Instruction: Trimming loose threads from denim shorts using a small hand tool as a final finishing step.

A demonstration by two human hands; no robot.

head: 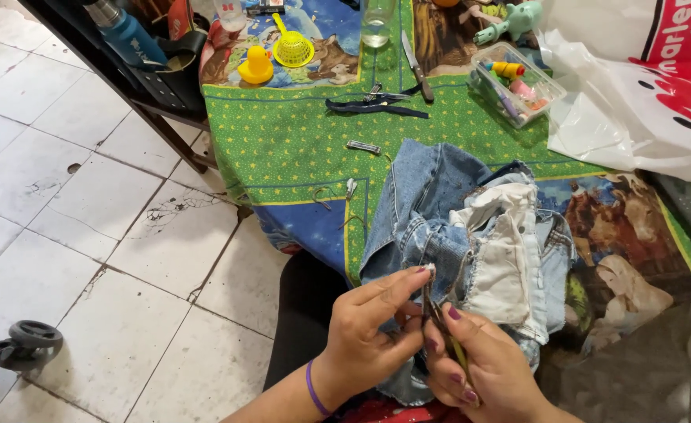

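Note:
A pair of blue denim jeans [428, 207], turned partly inside out with white pocket lining [502, 251] showing, lies on the table's near edge. My left hand [369, 329], with a purple band on the wrist, pinches a fold of the denim between thumb and fingers. My right hand [490, 368] grips a thin dark tool [439, 321] with a yellowish handle, its tip at the pinched fold. Both hands touch each other just below the jeans.
The table wears a green and blue patterned cloth [283, 133]. On it lie a dark zipper strip [377, 103], a knife [417, 69], a clear box of small items [515, 84], a yellow duck [256, 66], a yellow strainer [292, 48] and a white plastic bag [635, 110]. Tiled floor [87, 235] lies left.

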